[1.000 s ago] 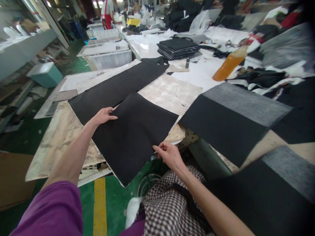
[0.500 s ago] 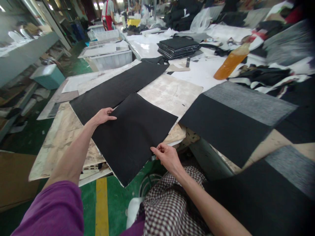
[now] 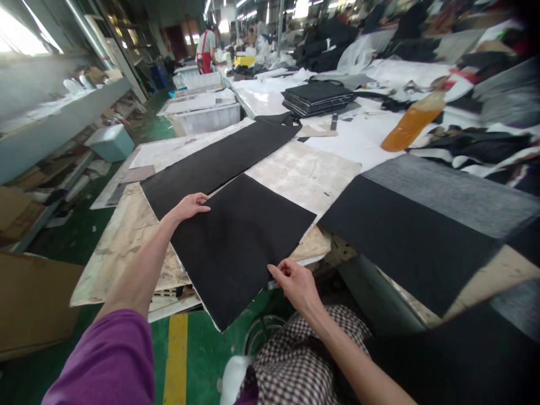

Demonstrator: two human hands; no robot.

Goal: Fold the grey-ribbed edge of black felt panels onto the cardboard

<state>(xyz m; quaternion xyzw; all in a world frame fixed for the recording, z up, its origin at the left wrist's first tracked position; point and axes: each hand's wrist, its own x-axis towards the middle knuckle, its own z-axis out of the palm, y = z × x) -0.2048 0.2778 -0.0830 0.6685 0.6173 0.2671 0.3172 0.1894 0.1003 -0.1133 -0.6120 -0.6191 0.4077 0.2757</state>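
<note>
A black fabric panel [image 3: 242, 242] with a pale underside edge lies over the front of the board-topped table, its near corner hanging past the edge. My left hand [image 3: 190, 207] is closed at the panel's upper left edge, thumb on top. At the near right edge, my right hand [image 3: 297, 284] pinches the panel between thumb and bent fingers. Behind it lies a longer black strip [image 3: 219, 160], on the stained pale board [image 3: 304, 166].
Right of me lie black-and-grey panels [image 3: 405, 225]. Farther back are a stack of black pieces [image 3: 318, 98], a bottle of orange liquid [image 3: 413, 122] and fabric scraps. White bins [image 3: 206, 119] line the left side. A person in a red apron [image 3: 206, 53] stands far off.
The view has tilted up and turned left, so everything sits lower and farther right. Both hands keep nearly the same places on the black panel.
</note>
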